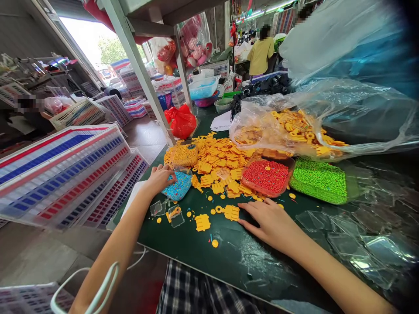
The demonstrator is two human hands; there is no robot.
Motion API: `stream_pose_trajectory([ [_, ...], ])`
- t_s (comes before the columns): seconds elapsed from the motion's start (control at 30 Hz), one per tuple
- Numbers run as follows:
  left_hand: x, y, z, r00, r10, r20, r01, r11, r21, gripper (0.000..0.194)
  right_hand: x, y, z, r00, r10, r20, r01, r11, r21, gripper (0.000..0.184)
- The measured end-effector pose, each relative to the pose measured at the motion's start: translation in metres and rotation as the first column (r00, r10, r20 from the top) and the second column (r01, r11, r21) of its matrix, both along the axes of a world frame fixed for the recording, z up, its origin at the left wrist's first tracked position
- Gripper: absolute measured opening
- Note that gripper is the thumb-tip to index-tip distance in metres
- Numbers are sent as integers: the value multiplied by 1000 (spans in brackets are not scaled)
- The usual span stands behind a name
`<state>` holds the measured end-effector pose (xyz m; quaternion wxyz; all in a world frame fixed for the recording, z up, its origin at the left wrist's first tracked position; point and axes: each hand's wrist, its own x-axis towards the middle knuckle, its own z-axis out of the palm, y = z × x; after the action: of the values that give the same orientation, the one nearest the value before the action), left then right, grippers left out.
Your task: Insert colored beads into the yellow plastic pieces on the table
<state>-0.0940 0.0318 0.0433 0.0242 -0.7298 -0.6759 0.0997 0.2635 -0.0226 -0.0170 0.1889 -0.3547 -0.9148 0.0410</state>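
Observation:
My left hand [160,179] rests over a clear tray of blue beads [179,186], its fingers reaching out among them. Whether the fingertips hold a bead is hidden. My right hand [266,220] lies low on the table with thumb and fingers apart. Their tips are at the right end of a flat yellow hand-shaped plastic piece [231,213] with a ring. Left of that lies another yellow piece [202,222]. A clear square cover [177,217] sits near a ringed yellow piece [172,213]. Small yellow discs [214,243] are scattered around.
Behind the hands spreads a heap of yellow pieces [216,159]. Trays of yellow beads [185,155], red beads [265,176] and green beads [319,181] stand around it. Clear plastic parts [356,240] lie right. A plastic bag [255,131] holds more yellow pieces. Crates [81,170] stand left.

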Motion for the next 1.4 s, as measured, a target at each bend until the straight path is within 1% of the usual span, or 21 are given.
stream_pose_trajectory([
  [0.13, 1, 0, 7, 1000, 12, 4, -13, 999, 48, 21, -3, -2, -1, 1000, -11, -25, 10, 1000, -27, 29],
  [0.2, 6, -3, 13, 999, 14, 32, -18, 993, 117, 25, -5, -3, -1, 998, -36, -43, 34, 999, -36, 32],
  [0.27, 20, -9, 19, 993, -44, 108, 21, 978, 207, 28, -7, -3, -1, 996, -68, -51, 65, 997, -47, 34],
  [0.33, 44, -17, 20, 964, -178, 198, 119, 953, 279, 29, -9, -4, -1, 994, -97, -56, 93, 994, -62, 34],
  [0.4, 74, -26, 16, 906, -338, 254, 258, 918, 301, 27, -11, -5, 0, 991, -120, -66, 114, 990, -82, 32],
  [0.47, 104, -34, 7, 838, -463, 289, 384, 877, 290, 26, -12, -5, 0, 987, -138, -78, 130, 987, -94, 29],
  [0.53, 127, -39, -4, 789, -528, 315, 465, 847, 256, 25, -13, -6, 1, 985, -151, -82, 144, 985, -90, 27],
  [0.63, 145, -40, -19, 764, -552, 333, 512, 834, 207, 24, -13, -7, 3, 984, -160, -80, 155, 986, -64, 25],
  [0.77, 149, -38, -29, 764, -545, 345, 518, 837, 177, 26, -13, -7, 4, 985, -156, -70, 153, 987, -54, 23],
  [1.07, 147, -36, -36, 737, -508, 446, 480, 858, 186, 26, -13, -7, 12, 987, -160, -12, 157, 979, -133, 26],
  [1.27, 146, -38, -42, 738, -445, 508, 410, 893, 187, 26, -12, -7, 12, 986, -166, -11, 162, 975, -152, 28],
  [1.4, 146, -38, -42, 720, -452, 526, 429, 886, 173, 26, -11, -7, 11, 986, -164, -11, 160, 973, -168, 27],
])
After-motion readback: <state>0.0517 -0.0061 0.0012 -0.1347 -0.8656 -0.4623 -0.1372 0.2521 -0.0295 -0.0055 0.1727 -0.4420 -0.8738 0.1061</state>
